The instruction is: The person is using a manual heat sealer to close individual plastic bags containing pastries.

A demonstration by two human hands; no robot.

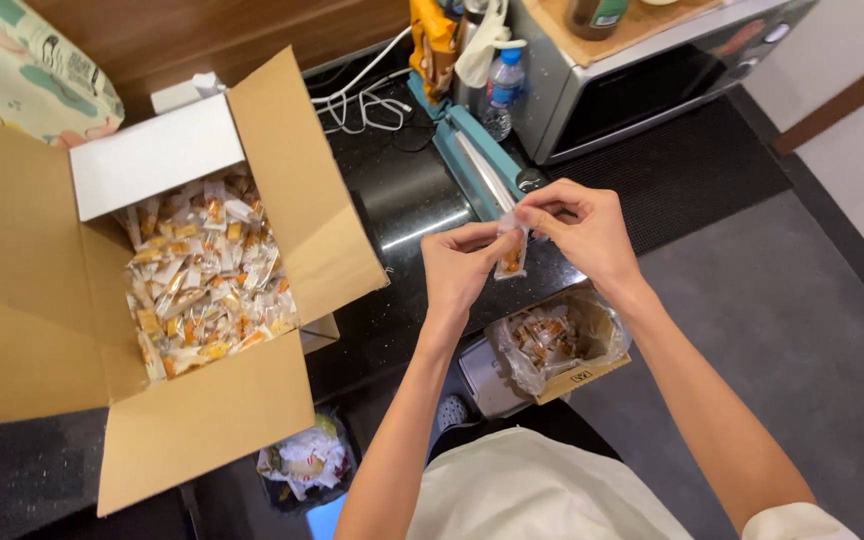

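A small clear snack packet (512,252) with orange filling hangs between both hands over the black counter (407,205). My left hand (460,270) pinches its lower left side. My right hand (580,228) grips its top edge with thumb and fingers. Just behind the hands lies a teal heat sealer (472,150). Below them a small box lined with a plastic bag (560,340) holds several similar packets.
A large open cardboard box (152,290) full of wrapped snack packets sits at the left. A microwave (642,80), a water bottle (500,95) and white cables (362,100) stand at the back. A bag of wrappers (304,462) lies on the floor.
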